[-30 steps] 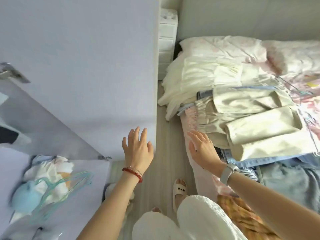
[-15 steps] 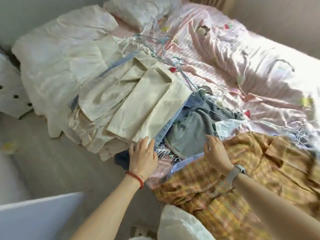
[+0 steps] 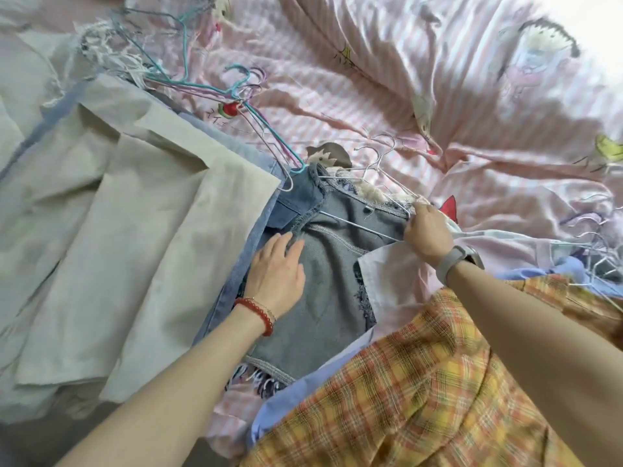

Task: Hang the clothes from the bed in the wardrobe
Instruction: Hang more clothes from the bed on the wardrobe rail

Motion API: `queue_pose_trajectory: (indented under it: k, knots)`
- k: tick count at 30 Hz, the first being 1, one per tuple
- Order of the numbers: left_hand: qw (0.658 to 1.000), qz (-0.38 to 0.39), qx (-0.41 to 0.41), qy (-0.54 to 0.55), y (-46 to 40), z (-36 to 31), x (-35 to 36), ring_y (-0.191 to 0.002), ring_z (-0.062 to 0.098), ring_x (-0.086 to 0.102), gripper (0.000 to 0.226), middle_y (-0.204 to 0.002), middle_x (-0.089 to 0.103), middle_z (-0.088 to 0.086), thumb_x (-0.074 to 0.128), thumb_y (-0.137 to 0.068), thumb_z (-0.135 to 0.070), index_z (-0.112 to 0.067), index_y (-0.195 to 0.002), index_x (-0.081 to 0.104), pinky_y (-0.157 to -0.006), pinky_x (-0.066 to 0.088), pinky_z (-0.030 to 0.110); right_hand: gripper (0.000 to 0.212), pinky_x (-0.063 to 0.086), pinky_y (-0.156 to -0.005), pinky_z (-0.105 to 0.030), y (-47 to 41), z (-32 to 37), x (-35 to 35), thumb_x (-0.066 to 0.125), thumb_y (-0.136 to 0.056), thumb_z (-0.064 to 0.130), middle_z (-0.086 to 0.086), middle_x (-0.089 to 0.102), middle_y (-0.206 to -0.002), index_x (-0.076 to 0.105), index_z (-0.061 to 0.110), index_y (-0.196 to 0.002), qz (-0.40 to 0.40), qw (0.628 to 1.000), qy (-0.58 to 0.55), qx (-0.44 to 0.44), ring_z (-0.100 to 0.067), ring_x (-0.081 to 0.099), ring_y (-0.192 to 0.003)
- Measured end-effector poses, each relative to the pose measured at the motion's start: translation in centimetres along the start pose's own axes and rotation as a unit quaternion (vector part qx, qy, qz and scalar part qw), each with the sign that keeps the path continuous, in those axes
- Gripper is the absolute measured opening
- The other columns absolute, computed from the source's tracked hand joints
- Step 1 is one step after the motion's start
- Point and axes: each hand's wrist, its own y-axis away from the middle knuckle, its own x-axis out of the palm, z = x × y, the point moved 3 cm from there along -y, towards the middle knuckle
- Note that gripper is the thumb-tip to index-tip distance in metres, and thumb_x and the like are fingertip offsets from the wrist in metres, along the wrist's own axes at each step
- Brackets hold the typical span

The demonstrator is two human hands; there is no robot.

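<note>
While your left hand lies flat with fingers straight on the grey denim garment, pressing it to the bed, your right hand is curled at the garment's frayed upper edge, fingers closed around the end of a silver wire hanger and what looks like the waistband fabric. Exactly how much cloth is in that grip can't be told.

Step in hand, by my read: picking the next garment off the bed pile, denim piece chosen, pickup just starting, nothing lifted. The denim sits mid-pile, tucked partly under the beige folded clothes on its left side, with a white cloth corner and the yellow plaid shirt overlapping its right and lower edges. More hangers, teal and lilac wire, lie tangled just beyond the beige stack; another bunch sits at the far right.

Next move likely calls for: pull the hanger hook free of neighbouring wires, slide the denim out from under the beige stack without dragging it, keep the left hand steadying or switch it to support the cloth. Wardrobe is not in view, so you'd need to turn toward it after the lift.
</note>
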Motion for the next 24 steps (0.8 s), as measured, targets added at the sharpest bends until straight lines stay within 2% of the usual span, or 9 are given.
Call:
queue_pose_trajectory:
  k: [4, 7, 13, 15, 16, 18, 20, 22, 24]
  knots:
    - [0.999, -0.01, 0.022, -0.023, -4.6, -0.4, -0.3, -0.137, 0.025, 0.022, 0.05, -0.147, 0.029, 0.013, 0.041, -0.092, -0.016, -0.009, -0.14, 0.03, -0.109, 0.024, 0.04, 0.03, 0.039, -0.086, -0.045, -2.3, -1.5, 2.3, 0.041, -0.092, 0.021, -0.026, 0.056, -0.114, 0.056, -0.001, -0.103, 0.009, 0.999, 0.046, 0.024, -0.039, 0.05, -0.107]
    - [0.998, -0.005, 0.037, -0.045, -7.3, -0.5, -0.7, -0.137, 0.027, 0.021, 0.052, -0.148, 0.026, 0.015, 0.039, -0.092, -0.014, -0.006, -0.142, 0.025, -0.111, 0.025, 0.041, 0.031, 0.039, -0.082, -0.046, -2.5, -2.1, 2.8, 0.04, -0.094, 0.032, -0.022, 0.063, -0.102, 0.056, 0.006, -0.098, -0.009, 0.999, -0.01, 0.047, -0.039, 0.055, -0.099]
    - [0.988, -0.08, 0.078, -0.107, -10.3, -1.5, -3.2, -0.131, 0.031, 0.027, 0.054, -0.147, 0.027, 0.016, 0.042, -0.09, -0.004, -0.002, -0.141, 0.025, -0.103, 0.03, 0.042, 0.023, 0.03, -0.077, -0.042, 1.0, -2.6, 1.0, 0.043, -0.095, 0.022, -0.016, 0.061, -0.084, 0.055, 0.006, -0.086, -0.142, 0.986, -0.088, -0.012, -0.033, 0.054, -0.083]
    - [0.987, -0.065, 0.057, -0.137, -11.7, -1.5, -3.8, -0.13, 0.03, 0.026, 0.053, -0.149, 0.025, 0.012, 0.041, -0.093, -0.009, -0.005, -0.143, 0.022, -0.101, 0.03, 0.043, 0.02, 0.029, -0.077, -0.043, 2.1, -3.2, 0.5, 0.044, -0.094, 0.018, -0.016, 0.059, -0.082, 0.055, 0.005, -0.084, -0.154, 0.982, -0.102, -0.037, -0.032, 0.052, -0.08]
    - [0.987, -0.044, 0.046, -0.149, -12.4, -1.3, -3.9, -0.129, 0.029, 0.026, 0.049, -0.147, 0.03, 0.01, 0.039, -0.096, -0.014, -0.007, -0.141, 0.025, -0.1, 0.028, 0.043, 0.02, 0.03, -0.076, -0.043, 2.5, -3.5, 0.3, 0.044, -0.094, 0.017, -0.016, 0.058, -0.08, 0.055, 0.004, -0.083, -0.158, 0.98, -0.108, -0.047, -0.031, 0.052, -0.079]
    - [0.986, -0.001, 0.035, -0.163, -13.3, -1.3, -4.3, -0.124, 0.026, 0.035, 0.034, -0.135, 0.048, 0.007, 0.038, -0.097, -0.021, -0.012, -0.13, 0.041, -0.098, 0.026, 0.041, 0.021, 0.029, -0.073, -0.042, 3.0, -3.8, 0.0, 0.042, -0.092, 0.019, -0.015, 0.057, -0.078, 0.054, 0.004, -0.082, -0.166, 0.978, -0.116, -0.056, -0.03, 0.051, -0.076]
    - [0.987, -0.005, 0.055, -0.15, -13.4, -1.6, -4.7, -0.112, 0.025, 0.048, 0.021, -0.117, 0.06, 0.007, 0.041, -0.096, -0.021, -0.013, -0.11, 0.054, -0.094, 0.028, 0.038, 0.022, 0.026, -0.072, -0.04, 3.0, -4.2, -0.3, 0.041, -0.091, 0.02, -0.015, 0.058, -0.08, 0.055, 0.005, -0.083, -0.167, 0.978, -0.11, -0.05, -0.03, 0.051, -0.079]
    - [0.99, -0.035, 0.08, -0.114, -12.3, -2.0, -5.1, -0.1, 0.028, 0.054, 0.015, -0.104, 0.063, 0.01, 0.044, -0.094, -0.018, -0.009, -0.098, 0.056, -0.09, 0.031, 0.037, 0.016, 0.024, -0.071, -0.039, 3.0, -4.6, -0.5, 0.045, -0.092, 0.016, -0.015, 0.057, -0.084, 0.055, 0.006, -0.084, -0.166, 0.98, -0.096, -0.05, -0.03, 0.051, -0.081]
    - [0.987, -0.054, 0.098, -0.112, -10.6, -2.3, -5.6, -0.094, 0.03, 0.056, 0.016, -0.097, 0.065, 0.013, 0.045, -0.094, -0.018, -0.007, -0.096, 0.058, -0.091, 0.033, 0.037, 0.01, 0.023, -0.07, -0.038, 3.0, -5.0, -0.6, 0.047, -0.091, 0.011, -0.015, 0.057, -0.083, 0.053, 0.007, -0.084, -0.164, 0.982, -0.073, -0.057, -0.031, 0.052, -0.08]
